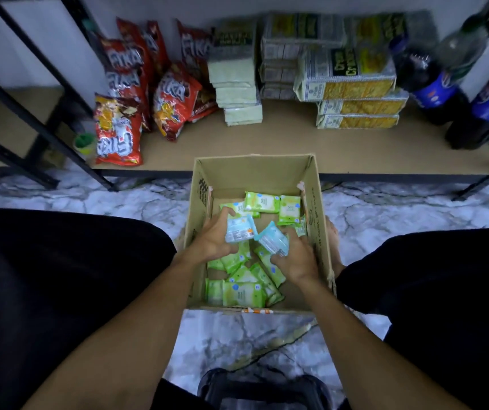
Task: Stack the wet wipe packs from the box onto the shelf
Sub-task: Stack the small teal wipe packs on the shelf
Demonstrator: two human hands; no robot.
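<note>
both hands were down inside the open brown cardboard box (252, 176), each wrapped round a pack. the left hand (216, 236) gripped a pale blue wet wipe pack (239, 229), fingers curled along its edge; the right hand (295, 255) clutched the other blue pack (271, 239) just beside it, the two nearly touching. under and around the hands lay a loose heap of lime green wet wipe packs (262, 202). beyond the hands, past the box's far wall, ran the tan board shelf (267, 146), with red snack bags (119, 134) up to the left and yellow-and-white cracker packs (355, 84) up to the right. i'd judge this the picking-up step; next, both packs need lifting clear of the rim and carrying forward onto the bare board, laid flat to begin a stack.
</note>
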